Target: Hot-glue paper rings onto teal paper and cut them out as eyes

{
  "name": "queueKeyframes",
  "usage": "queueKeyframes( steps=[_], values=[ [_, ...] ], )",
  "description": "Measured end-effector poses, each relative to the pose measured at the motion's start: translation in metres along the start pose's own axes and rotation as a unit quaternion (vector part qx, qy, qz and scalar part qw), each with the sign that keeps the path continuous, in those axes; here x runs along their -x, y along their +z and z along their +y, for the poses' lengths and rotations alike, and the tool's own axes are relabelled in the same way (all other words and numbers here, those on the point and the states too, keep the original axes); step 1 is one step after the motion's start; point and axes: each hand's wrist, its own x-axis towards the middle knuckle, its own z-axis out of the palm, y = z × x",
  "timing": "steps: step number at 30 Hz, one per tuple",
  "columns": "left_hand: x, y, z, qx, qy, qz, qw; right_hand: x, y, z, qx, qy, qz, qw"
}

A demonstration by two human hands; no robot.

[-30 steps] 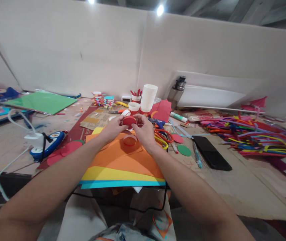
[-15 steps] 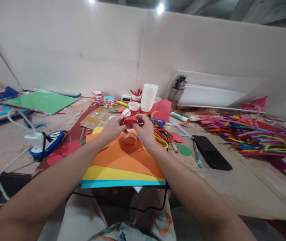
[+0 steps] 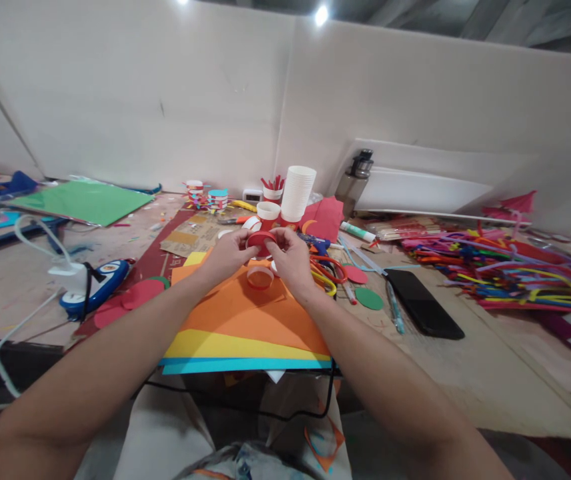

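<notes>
Right now, the left hand (image 3: 230, 255) and the right hand (image 3: 289, 259) are working close together in the middle of the frame. Both are pinching a small red round piece (image 3: 261, 239), left fingers on one side, right fingers on the other. A second ago it was showing a wide red face; now it is showing more of its curved edge. So the fingers seem to be turning it, and the work looks to be about how this piece is sitting in the grip. I cannot tell if it is a ring or a cap.

Just below the hands, a small ring with a red edge (image 3: 259, 287) is lying on orange paper (image 3: 245, 317). Yellow paper (image 3: 235, 345) and blue paper (image 3: 245, 365) are peeking out under that. Behind the hands, a tall stack of white cups (image 3: 298, 193) is standing. To the right, scissors (image 3: 326, 287) and a green circle (image 3: 368, 299) are lying near a black phone (image 3: 424, 304).
</notes>
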Motion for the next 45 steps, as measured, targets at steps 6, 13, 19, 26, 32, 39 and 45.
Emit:
queueKeyframes(
  steps=[6,13,19,26,32,39,45],
  values=[
    [0.000,0.000,0.000,-0.036,0.014,0.022,0.999,0.000,0.001,0.001,0.006,0.025,-0.001,1.000],
    [-0.003,-0.004,-0.004,0.061,-0.038,0.020,0.997,0.000,0.000,0.003,-0.006,0.014,-0.024,1.000],
    [-0.008,-0.009,-0.013,0.208,-0.114,-0.006,0.971,0.004,0.001,0.002,0.007,-0.026,-0.101,0.995],
    [-0.009,-0.008,-0.009,0.191,-0.137,-0.007,0.972,0.003,-0.001,0.010,0.104,-0.092,-0.067,0.988],
    [-0.006,-0.007,-0.003,0.139,-0.120,0.028,0.983,0.002,-0.002,0.011,0.180,-0.146,-0.056,0.971],
    [-0.004,-0.005,-0.002,0.076,-0.086,0.063,0.991,0.003,-0.001,0.012,0.192,-0.135,-0.053,0.971],
    [-0.003,-0.003,-0.002,0.167,-0.061,0.056,0.983,0.003,-0.002,0.008,0.167,-0.118,-0.056,0.977]
  ],
)
